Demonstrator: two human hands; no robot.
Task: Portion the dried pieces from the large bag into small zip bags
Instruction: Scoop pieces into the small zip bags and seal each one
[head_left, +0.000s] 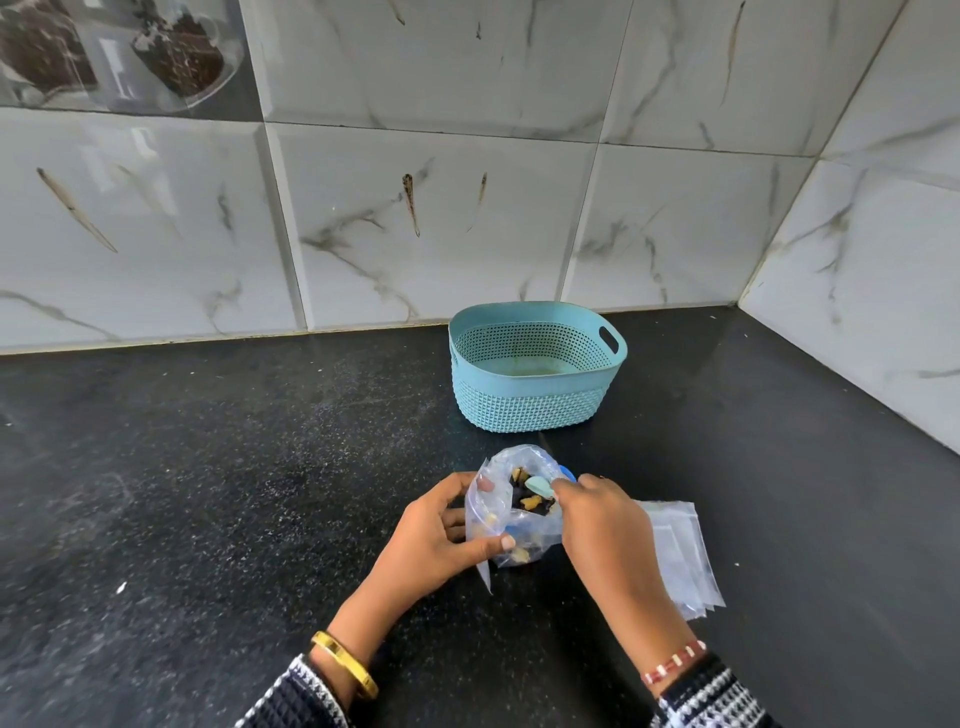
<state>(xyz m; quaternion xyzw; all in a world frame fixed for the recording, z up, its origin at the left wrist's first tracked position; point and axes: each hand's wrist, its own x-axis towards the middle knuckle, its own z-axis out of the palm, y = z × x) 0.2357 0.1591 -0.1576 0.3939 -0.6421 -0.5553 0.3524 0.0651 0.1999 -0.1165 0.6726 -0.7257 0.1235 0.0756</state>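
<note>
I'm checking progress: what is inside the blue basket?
The blue basket shows only its bare floor with a faint yellowish stain; no bags are visible. Its near wall hides the front strip of the floor.

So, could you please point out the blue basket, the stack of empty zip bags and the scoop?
blue basket (524, 405): head view, front wall.
stack of empty zip bags (680, 561): head view, top bag's middle.
scoop (539, 486): head view, pale bowl.
</note>
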